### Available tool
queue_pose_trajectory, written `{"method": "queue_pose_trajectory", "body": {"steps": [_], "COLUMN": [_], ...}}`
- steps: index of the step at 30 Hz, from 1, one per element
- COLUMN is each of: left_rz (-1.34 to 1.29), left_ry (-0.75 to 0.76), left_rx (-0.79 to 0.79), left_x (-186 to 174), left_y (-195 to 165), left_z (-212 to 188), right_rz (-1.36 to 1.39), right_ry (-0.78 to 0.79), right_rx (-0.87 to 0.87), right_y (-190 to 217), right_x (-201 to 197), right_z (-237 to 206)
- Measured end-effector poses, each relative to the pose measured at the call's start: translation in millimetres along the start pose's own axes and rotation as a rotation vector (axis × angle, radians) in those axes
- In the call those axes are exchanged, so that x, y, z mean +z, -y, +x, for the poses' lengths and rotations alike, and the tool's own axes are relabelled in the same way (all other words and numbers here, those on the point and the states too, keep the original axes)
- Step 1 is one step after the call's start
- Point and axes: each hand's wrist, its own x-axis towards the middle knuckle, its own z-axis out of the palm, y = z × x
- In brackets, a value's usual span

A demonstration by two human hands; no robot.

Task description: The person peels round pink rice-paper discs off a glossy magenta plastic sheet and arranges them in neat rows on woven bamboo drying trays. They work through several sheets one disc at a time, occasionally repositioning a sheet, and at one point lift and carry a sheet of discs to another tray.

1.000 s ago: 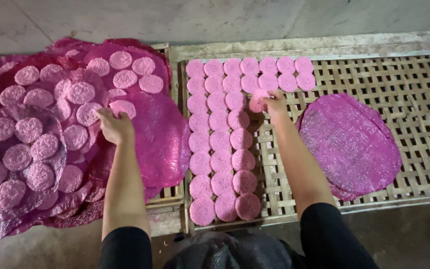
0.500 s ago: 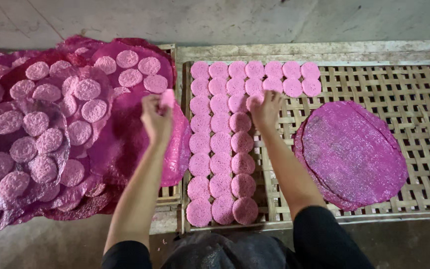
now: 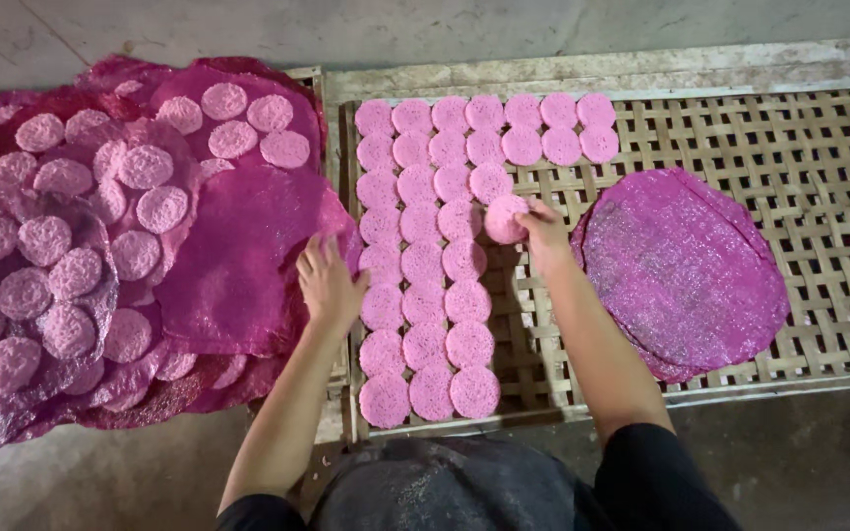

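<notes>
Pink discs lie in neat rows down the left of the bamboo rack, with one row running along its top. A stack of magenta mesh rounds sits to the right on the rack. Off to the left, a heap of mesh sheets carries more discs, overlapping and crowded. Right hand reaches forward, fingers pinching one disc at the top of the fourth column. Left hand rests flat on a bare mesh sheet, fingers spread and loose, holding nothing. Grey concrete floor lies beyond.
</notes>
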Motion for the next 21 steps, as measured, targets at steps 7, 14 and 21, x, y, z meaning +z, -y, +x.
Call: {"method": "queue_pose_trajectory", "body": {"steps": [7, 14, 21], "left_rz": [-0.080, -0.441, -0.388], "left_ry": [-0.213, -0.291, -0.028], "left_rx": [0.065, -0.076, 0.528], "left_x": [29, -6, 0], "left_y": [43, 35, -73], "left_z": [-1, 1, -59], "right_rz": [-0.965, -1.029, -0.405], "right_ry": [-0.087, -0.144, 0.192], "right_rx": [-0.416, -0.476, 0.128], "right_y": [-2, 7, 6], "right_x": [23, 56, 66], "right_z": [-10, -34, -52]}}
